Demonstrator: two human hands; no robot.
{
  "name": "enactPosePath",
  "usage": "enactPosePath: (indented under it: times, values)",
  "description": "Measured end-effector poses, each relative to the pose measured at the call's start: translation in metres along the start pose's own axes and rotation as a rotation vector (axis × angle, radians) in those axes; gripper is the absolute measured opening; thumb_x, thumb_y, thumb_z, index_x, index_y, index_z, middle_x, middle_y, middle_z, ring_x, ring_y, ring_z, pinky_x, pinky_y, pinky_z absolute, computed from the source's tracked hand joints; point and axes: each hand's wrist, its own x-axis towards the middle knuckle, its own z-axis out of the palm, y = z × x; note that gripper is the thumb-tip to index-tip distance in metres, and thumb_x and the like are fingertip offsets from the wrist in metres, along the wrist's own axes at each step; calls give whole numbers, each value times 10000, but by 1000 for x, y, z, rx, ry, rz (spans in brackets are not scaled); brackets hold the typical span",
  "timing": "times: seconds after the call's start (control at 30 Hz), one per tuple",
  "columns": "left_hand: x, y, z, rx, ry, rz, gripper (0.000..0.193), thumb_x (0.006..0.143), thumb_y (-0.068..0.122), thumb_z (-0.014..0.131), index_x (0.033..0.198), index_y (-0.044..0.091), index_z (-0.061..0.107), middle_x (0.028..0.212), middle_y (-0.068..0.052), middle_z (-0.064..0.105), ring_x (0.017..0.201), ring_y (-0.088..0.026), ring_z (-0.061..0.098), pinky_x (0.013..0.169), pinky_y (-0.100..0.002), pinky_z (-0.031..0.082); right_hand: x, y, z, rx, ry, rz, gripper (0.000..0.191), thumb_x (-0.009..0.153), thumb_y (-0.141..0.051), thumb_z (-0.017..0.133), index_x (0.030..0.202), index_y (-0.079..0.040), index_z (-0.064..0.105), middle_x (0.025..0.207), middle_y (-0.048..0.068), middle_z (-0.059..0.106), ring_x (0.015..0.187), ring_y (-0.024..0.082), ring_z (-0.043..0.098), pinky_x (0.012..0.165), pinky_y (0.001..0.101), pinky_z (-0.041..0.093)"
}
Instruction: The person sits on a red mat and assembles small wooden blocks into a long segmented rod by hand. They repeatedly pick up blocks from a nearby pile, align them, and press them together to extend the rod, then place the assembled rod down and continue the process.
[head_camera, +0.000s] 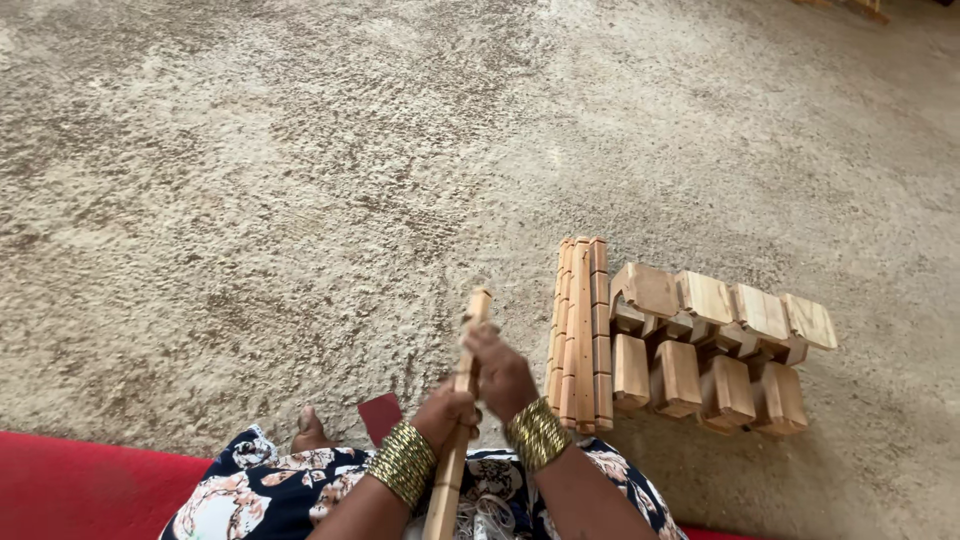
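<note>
Both forearms, each wearing a wide band of gold bangles, reach forward over a floral-print lap and meet on a long, narrow, pale wooden stick (458, 420) that slants up and away from the person. The left hand (443, 412) is closed around its middle from the left, and the right hand (500, 372) is curled tight over it just higher. Just right of the hands, on the rough sandy floor (250, 200), lie a bundle of notched wooden slats (582, 335) and a cluster of chunky wooden blocks (715, 350).

The wooden stick (455, 440) runs off the bottom edge; the left hand (443, 412) hides its middle; wooden pieces (862, 8) are cropped top right.
</note>
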Motion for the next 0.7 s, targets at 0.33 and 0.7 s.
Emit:
enactPosePath:
  times: [0.33, 0.7]
  values:
    - [5, 1, -1, 77, -64, 111, 930, 663, 36, 530, 1522, 162, 197, 969, -128, 525, 577, -158, 515, 481, -298, 544, 12, 18, -14, 111, 117, -60, 378, 978, 44, 364, 1156, -29, 689, 1353, 166, 615, 1347, 301, 525, 1091, 379, 511]
    - [-3, 1, 1, 56, 55, 51, 882, 678, 19, 549, 1505, 153, 273, 826, -107, 558, 587, -190, 549, 492, -323, 555, 3, 9, -1, -141, 138, -293, 264, 1020, -29, 478, 1157, -43, 703, 1308, 147, 649, 1301, 302, 578, 1074, 395, 521]
